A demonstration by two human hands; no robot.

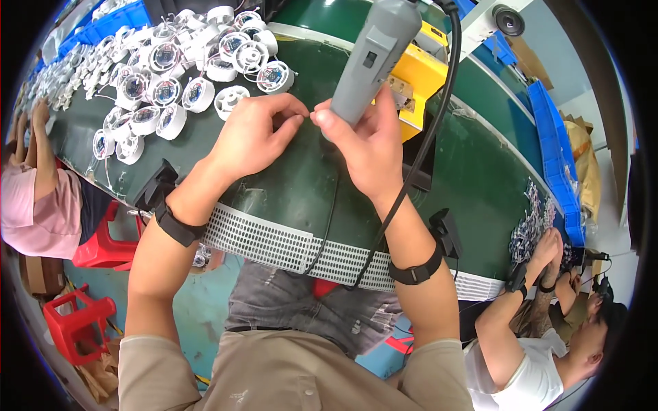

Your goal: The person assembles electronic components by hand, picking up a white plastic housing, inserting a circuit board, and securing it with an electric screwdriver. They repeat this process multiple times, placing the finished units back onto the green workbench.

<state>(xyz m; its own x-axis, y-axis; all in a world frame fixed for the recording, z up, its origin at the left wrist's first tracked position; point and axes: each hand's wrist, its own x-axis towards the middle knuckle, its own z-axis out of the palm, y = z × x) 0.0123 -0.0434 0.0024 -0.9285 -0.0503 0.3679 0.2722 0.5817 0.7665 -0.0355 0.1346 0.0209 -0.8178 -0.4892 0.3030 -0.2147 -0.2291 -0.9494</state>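
Note:
My right hand [363, 147] is wrapped round the lower end of a grey electric screwdriver [375, 58], which leans with its cabled end up and away. The tool's tip is hidden by my fingers. Close beside it, my left hand [257, 133] has thumb and forefinger drawn together in a pinch near my right fingertips. Whatever it pinches, if anything, is too small to make out. Just beyond my right hand stands a yellow machine [419, 72] with a metal part at its front. Left of my left hand lie many round white housings [199, 94] with wires and circuit boards.
A black cable [433, 130] runs down past my right forearm. White perforated strips [257, 236] line the green table's [473, 198] near edge. Blue bins [558, 164] stand at right. Co-workers' hands [546, 250] are at the right, others [40, 116] at the left. Red stools [79, 322] stand lower left.

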